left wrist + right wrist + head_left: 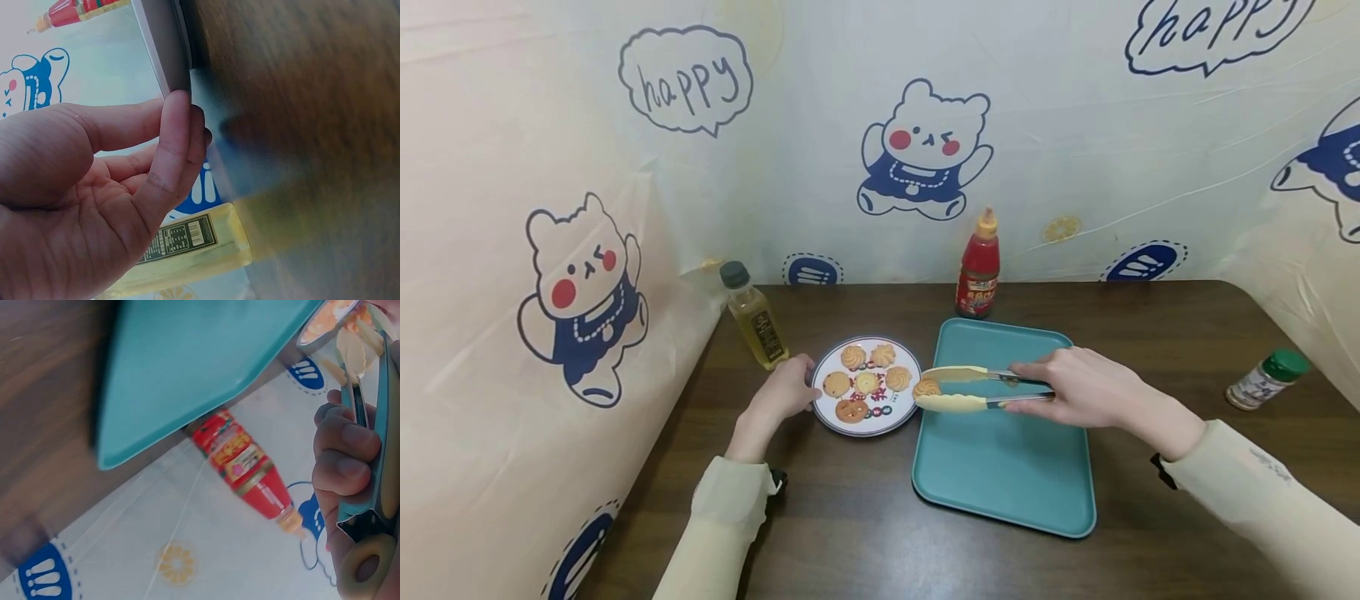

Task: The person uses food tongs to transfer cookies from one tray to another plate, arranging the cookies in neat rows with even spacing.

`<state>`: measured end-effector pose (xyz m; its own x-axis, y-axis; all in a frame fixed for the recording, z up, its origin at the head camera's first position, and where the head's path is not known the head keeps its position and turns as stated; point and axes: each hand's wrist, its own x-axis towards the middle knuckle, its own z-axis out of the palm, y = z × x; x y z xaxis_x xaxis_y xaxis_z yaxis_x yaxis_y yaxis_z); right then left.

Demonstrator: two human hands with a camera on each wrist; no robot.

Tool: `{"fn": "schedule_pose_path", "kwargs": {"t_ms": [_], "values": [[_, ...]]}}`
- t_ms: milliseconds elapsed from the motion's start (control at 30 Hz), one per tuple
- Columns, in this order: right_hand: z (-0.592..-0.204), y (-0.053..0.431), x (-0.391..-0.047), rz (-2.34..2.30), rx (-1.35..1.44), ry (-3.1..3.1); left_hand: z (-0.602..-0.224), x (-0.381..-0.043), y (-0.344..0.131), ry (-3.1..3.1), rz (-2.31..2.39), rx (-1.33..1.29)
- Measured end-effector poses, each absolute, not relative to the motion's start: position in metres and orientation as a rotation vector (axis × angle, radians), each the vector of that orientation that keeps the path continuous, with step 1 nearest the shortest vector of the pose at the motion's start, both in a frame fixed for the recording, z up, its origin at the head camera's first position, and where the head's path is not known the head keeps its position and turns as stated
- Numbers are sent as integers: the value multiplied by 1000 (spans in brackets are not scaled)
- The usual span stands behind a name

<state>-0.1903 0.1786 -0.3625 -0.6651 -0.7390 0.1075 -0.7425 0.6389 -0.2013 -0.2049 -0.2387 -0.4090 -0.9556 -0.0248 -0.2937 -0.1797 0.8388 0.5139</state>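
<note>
My left hand (790, 387) pinches the left rim of a white plate (823, 421) with a dark edge line. Several cookies (867, 382) lie on that plate. In the left wrist view, the thumb and fingers (172, 140) meet at the plate's rim (164, 47). My right hand (1063, 387) grips tongs (958, 403) with cream tips and a teal and metal handle. Between the tips sits a swirled cookie (927, 387), at the plate's right edge beside the left side of a teal tray (1007, 483). The right wrist view shows fingers curled round the tongs' handle (389, 444).
Behind the tray stands a red sauce bottle (978, 271). An oil bottle (755, 321) with a dark cap is just beyond my left hand. To the far right is a green-capped seasoning jar (1262, 382). Patterned cloth (820, 167) rises behind the brown table (850, 517).
</note>
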Motion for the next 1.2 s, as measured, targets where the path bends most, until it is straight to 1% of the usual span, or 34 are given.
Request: {"fn": "schedule_pose_path", "kwargs": {"t_ms": [500, 1200], "values": [[-365, 132, -207, 358, 1367, -2918, -409, -205, -239, 2748, 795, -156], [-364, 106, -210, 359, 1371, -3021, -407, -205, -238, 2734, 807, -166]]}}
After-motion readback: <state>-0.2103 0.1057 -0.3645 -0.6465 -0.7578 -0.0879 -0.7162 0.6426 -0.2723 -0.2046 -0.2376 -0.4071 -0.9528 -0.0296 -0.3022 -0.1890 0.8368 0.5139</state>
